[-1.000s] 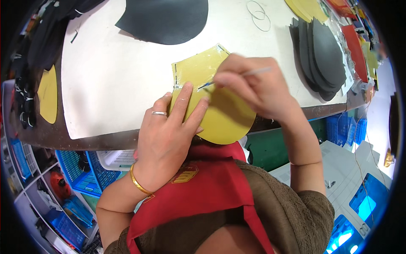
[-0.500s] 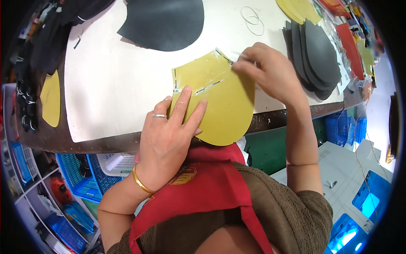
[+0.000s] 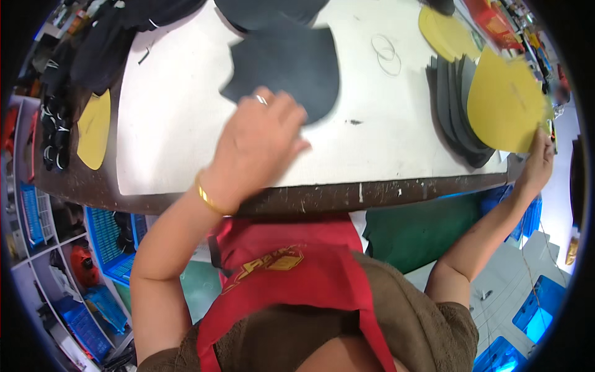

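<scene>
My left hand (image 3: 257, 146), slightly blurred, has its fingers curled at the lower edge of a black leather-like panel (image 3: 288, 71) on the white board (image 3: 167, 149). Its thumb stands off to the side. A pile of similar black panels (image 3: 266, 12) lies just beyond. Far out on the right, my right hand (image 3: 540, 160) pinches the lower edge of a yellow panel (image 3: 505, 105) with a rounded end. That panel hangs over a stack of black panels (image 3: 452, 118) and partly hides it.
Two thin rings (image 3: 386, 56) and a small dark scrap (image 3: 144, 56) lie on the board. More yellow pieces (image 3: 443, 37) rest at the back right, another (image 3: 94, 133) at the left. Black bundles (image 3: 93, 59) crowd the left side. Blue baskets (image 3: 111, 239) stand below the table edge.
My right hand has carried the yellow panel from the middle to the right-hand stack. My left hand has let go of it and moved to a black panel, now nearer than the pile.
</scene>
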Available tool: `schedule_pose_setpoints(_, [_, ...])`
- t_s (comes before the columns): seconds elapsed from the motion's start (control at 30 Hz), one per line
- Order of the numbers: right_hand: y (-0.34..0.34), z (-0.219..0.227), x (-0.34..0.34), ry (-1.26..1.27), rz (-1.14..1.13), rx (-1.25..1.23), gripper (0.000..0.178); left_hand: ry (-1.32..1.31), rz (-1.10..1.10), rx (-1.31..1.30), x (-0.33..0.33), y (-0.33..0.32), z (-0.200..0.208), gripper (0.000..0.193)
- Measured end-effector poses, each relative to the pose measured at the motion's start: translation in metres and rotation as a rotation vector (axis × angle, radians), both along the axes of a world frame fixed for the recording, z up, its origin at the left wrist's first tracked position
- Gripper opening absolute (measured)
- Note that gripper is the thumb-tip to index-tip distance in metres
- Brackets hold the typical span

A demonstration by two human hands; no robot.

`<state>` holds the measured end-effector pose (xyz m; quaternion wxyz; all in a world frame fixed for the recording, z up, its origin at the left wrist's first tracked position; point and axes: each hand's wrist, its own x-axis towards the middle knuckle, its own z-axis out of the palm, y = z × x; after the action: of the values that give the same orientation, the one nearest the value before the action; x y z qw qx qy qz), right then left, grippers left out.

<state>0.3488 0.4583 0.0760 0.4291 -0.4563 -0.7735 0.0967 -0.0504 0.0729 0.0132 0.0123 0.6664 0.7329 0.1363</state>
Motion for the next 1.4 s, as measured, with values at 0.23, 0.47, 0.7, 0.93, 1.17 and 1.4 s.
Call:
schedule_pose_setpoints(0.23, [-0.176, -0.046, -0.182, 0.139, 0.561, -0.577, 0.017, -0.160, -0.144, 0.235, 0.059, -0.055, -0.003, 0.035])
schedule_pose_setpoints(0.47, [-0.199, -0.066, -0.225, -0.238, 0.586, -0.599, 0.027, -0.123, 0.187, 0.146, 0.038, -0.051, -0.010, 0.056])
schedule_pose_setpoints(0.7, [-0.200, -0.063, -0.236, -0.304, 0.537, -0.562, 0.028, -0.145, 0.173, 0.170, 0.039, -0.054, -0.017, 0.053])
schedule_pose_setpoints(0.93, [-0.196, -0.056, -0.242, -0.361, 0.552, -0.563, 0.022, -0.144, 0.188, 0.160, 0.042, -0.053, -0.017, 0.057])
schedule_pose_setpoints(1.17, [-0.198, -0.059, -0.245, -0.337, 0.527, -0.577, 0.024, -0.144, 0.169, 0.164, 0.041, -0.054, -0.020, 0.059])
schedule_pose_setpoints(1.4, [-0.193, -0.059, -0.248, -0.426, 0.522, -0.538, 0.027, -0.134, 0.179, 0.173, 0.043, -0.053, -0.022, 0.061])
